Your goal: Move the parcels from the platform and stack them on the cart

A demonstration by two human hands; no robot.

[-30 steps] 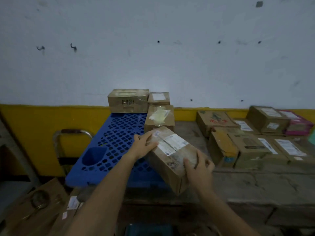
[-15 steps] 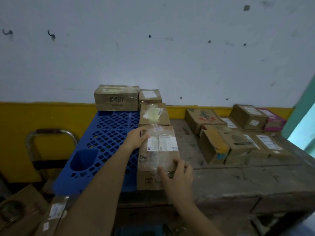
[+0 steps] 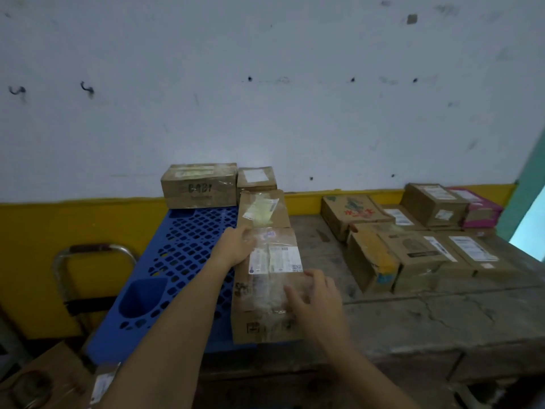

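A taped cardboard parcel (image 3: 267, 293) with a white label lies flat on the right edge of the blue perforated cart deck (image 3: 182, 261). My left hand (image 3: 236, 245) rests on its far left corner. Over its near right part my right hand (image 3: 317, 299) hovers with fingers spread, touching the tape or just above it. Behind it on the cart stand three more parcels: one with a yellowish slip (image 3: 264, 209), a small one (image 3: 256, 179) and a wide box (image 3: 199, 185) against the wall. On the platform (image 3: 413, 317) to the right sit several parcels (image 3: 413, 255).
The cart's metal handle (image 3: 88, 252) rises at the left before a yellow-and-white wall. A pink box (image 3: 477, 211) sits at the platform's far right. Cardboard pieces (image 3: 41, 376) lie low at the left. A teal door frame (image 3: 528, 190) borders the right.
The parcel, held tilted in both hands a second ago, now lies flat on the cart. My right hand has loosened and slid toward its near right part.
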